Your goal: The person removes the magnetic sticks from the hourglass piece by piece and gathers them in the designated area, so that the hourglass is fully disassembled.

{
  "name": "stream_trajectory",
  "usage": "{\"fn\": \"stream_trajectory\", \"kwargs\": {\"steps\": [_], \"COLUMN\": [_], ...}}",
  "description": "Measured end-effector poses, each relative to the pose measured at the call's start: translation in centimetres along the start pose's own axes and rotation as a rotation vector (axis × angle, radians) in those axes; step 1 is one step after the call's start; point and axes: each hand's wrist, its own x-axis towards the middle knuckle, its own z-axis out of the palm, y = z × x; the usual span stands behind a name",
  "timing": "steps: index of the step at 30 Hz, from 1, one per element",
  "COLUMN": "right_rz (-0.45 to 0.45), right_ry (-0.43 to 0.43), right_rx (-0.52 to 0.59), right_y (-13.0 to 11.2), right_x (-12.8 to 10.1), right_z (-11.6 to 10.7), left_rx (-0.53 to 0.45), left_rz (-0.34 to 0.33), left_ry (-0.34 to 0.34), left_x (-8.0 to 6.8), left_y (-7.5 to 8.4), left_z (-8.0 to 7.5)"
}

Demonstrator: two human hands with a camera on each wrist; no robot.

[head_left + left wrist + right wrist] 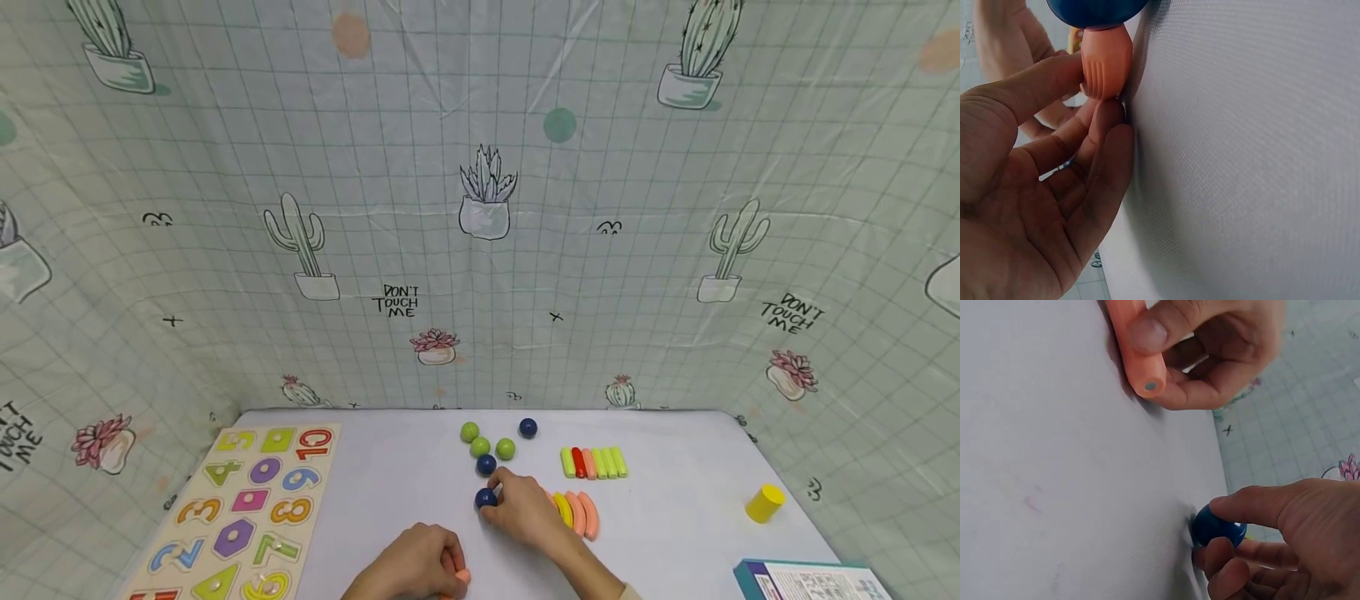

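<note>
Head view, desk seen from above. Right hand (525, 508) at the centre of the desk (390, 475), its grip closed in a pinch of thumb and fingertips on a dark blue ball (485, 498) that rests on the surface; the right wrist view shows the ball (1217, 528) caught between thumb and curled fingers. Left hand (416, 567) at 7 o'clock of the right hand, near the front edge, its grip closed on an orange peg (461, 576) lying on the desk, thumb above and fingers below, as the right wrist view confirms (1138, 359). At 12 o'clock of the held ball: a second blue ball (486, 463), three green balls (480, 447), and a further blue ball (527, 427). At 3 o'clock: loose orange and yellow pegs (577, 512); at 1 o'clock, a row of pegs (594, 462). Number puzzle board (240, 517) at 9 o'clock; yellow cylinder (764, 503) far right. Judged step: ball and peg each gripped, apart, not yet joined. The next move would call for bringing the peg end squarely to the ball
</note>
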Motion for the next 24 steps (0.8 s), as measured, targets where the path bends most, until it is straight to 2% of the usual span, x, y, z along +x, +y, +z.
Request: {"fn": "stream_trajectory", "kwargs": {"steps": [12,24], "right_rz": [0.017,-0.007], "right_ry": [0.084,0.109], "right_rx": [0.048,0.08], "right_y": [0.3,0.4], "right_x": [1.5,2.0], "right_z": [0.1,-0.2], "left_rx": [-0.002,0.02], "left_rz": [0.005,0.0], "left_ry": [-0.003,0.004], "left_x": [0.1,0.1], "left_y": [-0.1,0.2], "left_z": [0.1,0.0]}}
